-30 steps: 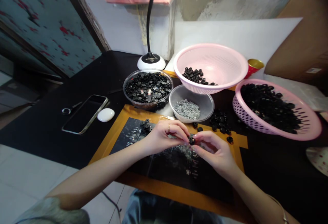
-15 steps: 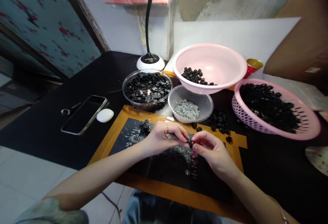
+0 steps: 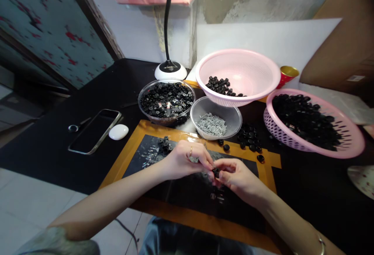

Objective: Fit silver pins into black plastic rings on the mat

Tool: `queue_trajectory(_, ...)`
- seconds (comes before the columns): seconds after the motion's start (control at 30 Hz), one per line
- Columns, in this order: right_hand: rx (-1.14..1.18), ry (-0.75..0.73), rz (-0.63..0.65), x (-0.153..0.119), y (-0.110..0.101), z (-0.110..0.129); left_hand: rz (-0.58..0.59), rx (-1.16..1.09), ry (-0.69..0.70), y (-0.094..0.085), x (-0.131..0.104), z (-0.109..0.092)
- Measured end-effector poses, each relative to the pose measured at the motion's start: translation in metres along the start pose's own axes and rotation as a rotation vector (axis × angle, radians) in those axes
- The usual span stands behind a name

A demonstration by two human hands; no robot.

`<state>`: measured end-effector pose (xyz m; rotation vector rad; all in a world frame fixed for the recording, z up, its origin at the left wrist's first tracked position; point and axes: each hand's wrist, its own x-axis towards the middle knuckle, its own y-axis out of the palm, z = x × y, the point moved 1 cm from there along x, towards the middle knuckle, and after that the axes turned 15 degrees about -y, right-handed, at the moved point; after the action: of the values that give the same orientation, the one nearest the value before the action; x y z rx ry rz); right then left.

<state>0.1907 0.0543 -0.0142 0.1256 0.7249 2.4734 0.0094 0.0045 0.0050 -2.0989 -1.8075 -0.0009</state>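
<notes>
Over the dark work mat (image 3: 187, 196) with its orange tape border, my two hands meet fingertip to fingertip. My left hand (image 3: 189, 159) pinches a small black plastic part (image 3: 216, 172) from the left. My right hand (image 3: 241, 179) grips the same part from the right with thumb and fingers. Its exact shape is mostly hidden by the fingertips. Loose metal pins lie on the mat behind and under my left hand. A little cluster of black pieces (image 3: 165, 145) rests on the mat beyond my left wrist.
Behind the mat stand a clear bowl of black discs (image 3: 166, 101), a bowl of metal pins (image 3: 233, 124) and a pink colander (image 3: 271, 83). A pink basket (image 3: 350, 142) of black parts sits right. Left are a phone (image 3: 95, 132), a white oval object (image 3: 118, 132) and a lamp base (image 3: 171, 71).
Both hands have dropped slightly toward me with the black part between them. The right fingers have curled closer around it. The bowls and baskets stay in place.
</notes>
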Motion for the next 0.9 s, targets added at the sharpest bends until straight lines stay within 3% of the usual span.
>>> queue_trajectory(0.33,-0.115,-0.054,0.015,0.0,0.002,-0.002,0.044,0.031,0.036,0.0,-0.001,0.001)
queue_trajectory(0.53,-0.125,-0.136,0.001,-0.003,-0.002,-0.006,0.028,0.017,-0.032,0.002,0.002,-0.007)
queue_trajectory(0.73,-0.138,-0.239,-0.039,-0.002,-0.003,-0.011,0.205,0.12,-0.128,0.022,0.0,-0.01)
queue_trajectory(0.9,-0.171,-0.27,-0.041,-0.001,-0.001,-0.011,0.233,0.101,-0.123,0.027,-0.002,-0.01)
